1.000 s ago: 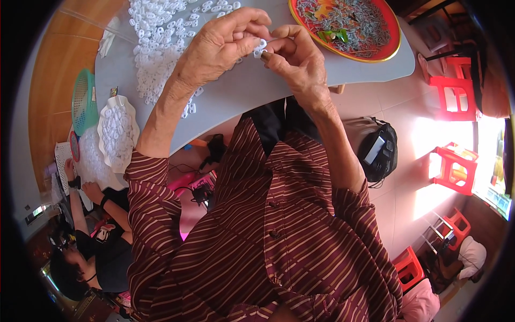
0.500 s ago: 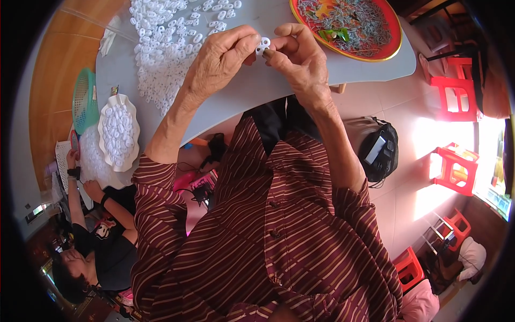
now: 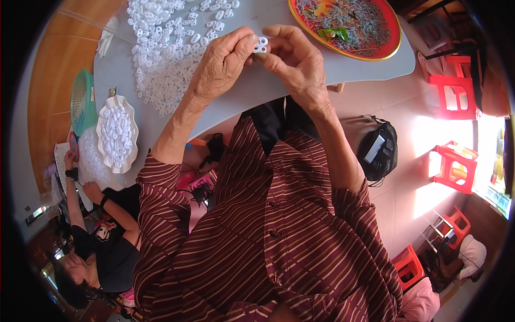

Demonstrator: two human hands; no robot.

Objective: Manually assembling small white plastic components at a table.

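I have both hands up over the grey table (image 3: 343,70), fingertips meeting on one small white plastic piece (image 3: 260,44). My left hand (image 3: 222,64) pinches it from one side, fingers curled tight, and my right hand (image 3: 292,59) closes on it from the other, so the piece sits between them just above the tabletop. Going by what lies around, I judge the work is far from finished: a broad heap of loose white pieces (image 3: 166,48) still covers the table to my left, while the white scalloped dish (image 3: 117,133) holds only a modest pile. The red tray (image 3: 394,45) of mixed bits sits to my right.
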